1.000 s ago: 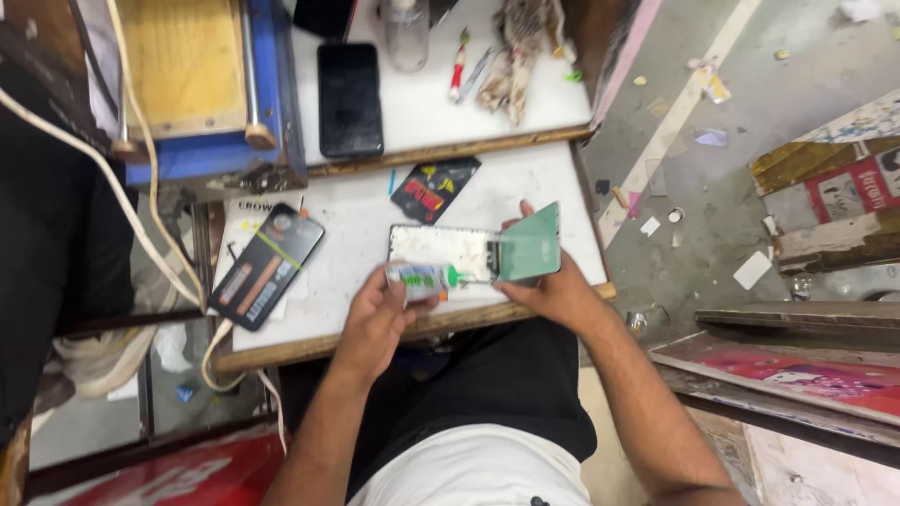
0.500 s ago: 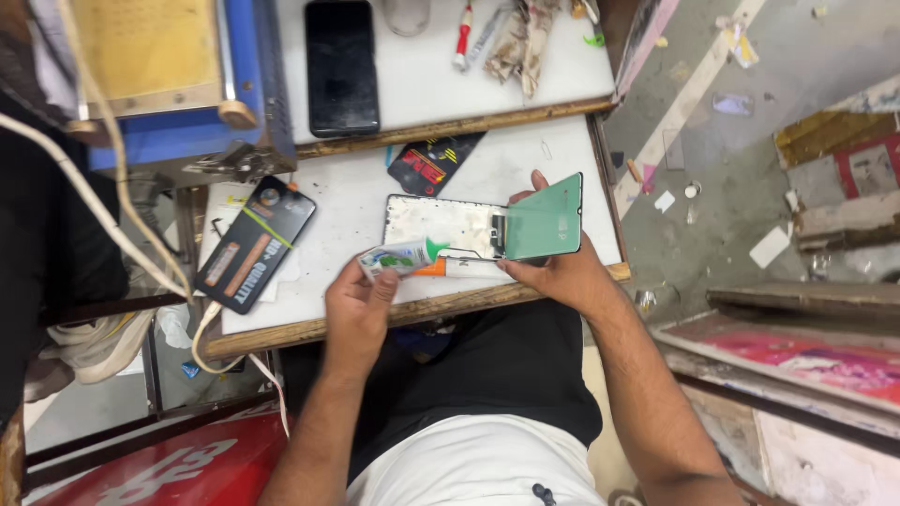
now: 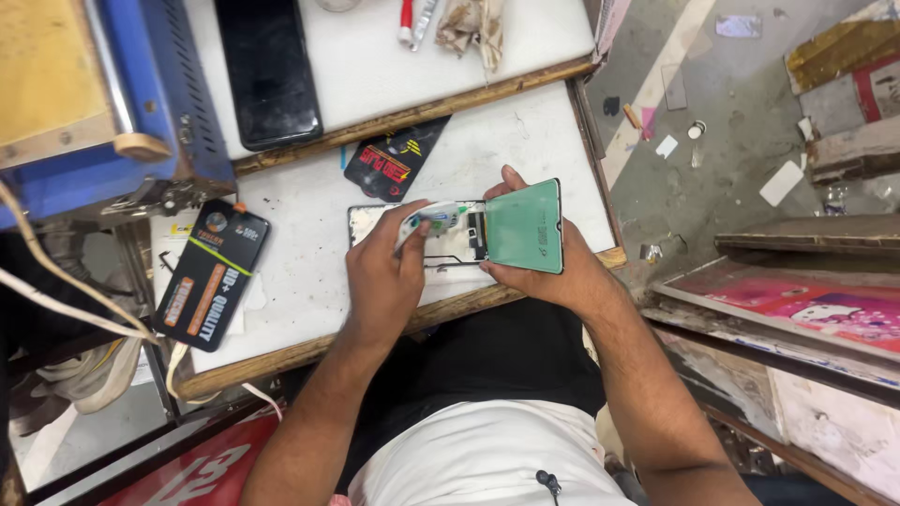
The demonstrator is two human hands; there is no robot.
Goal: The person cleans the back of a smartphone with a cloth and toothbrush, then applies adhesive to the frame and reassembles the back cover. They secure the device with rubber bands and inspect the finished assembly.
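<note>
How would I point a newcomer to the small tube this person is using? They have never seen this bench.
Start at the white worktable beside the blue machine. Near its front edge, the left hand holds the small tube over an opened phone frame. It alone is whitish with green markings.

Flat phone frame (image 3: 412, 245) with whitish inner face up, lying lengthwise on the tabletop (image 3: 300, 281), green-backed screen panel (image 3: 525, 227) tilted up at its right end, small white glue tube (image 3: 433, 218) held over it

On the bench (image 3: 309, 281), the phone frame (image 3: 412, 234) lies between both grips; a flat packet (image 3: 208, 274) left of the left grip (image 3: 384, 281), another phone (image 3: 267, 70) behind, perhaps on a raised shelf.
</note>
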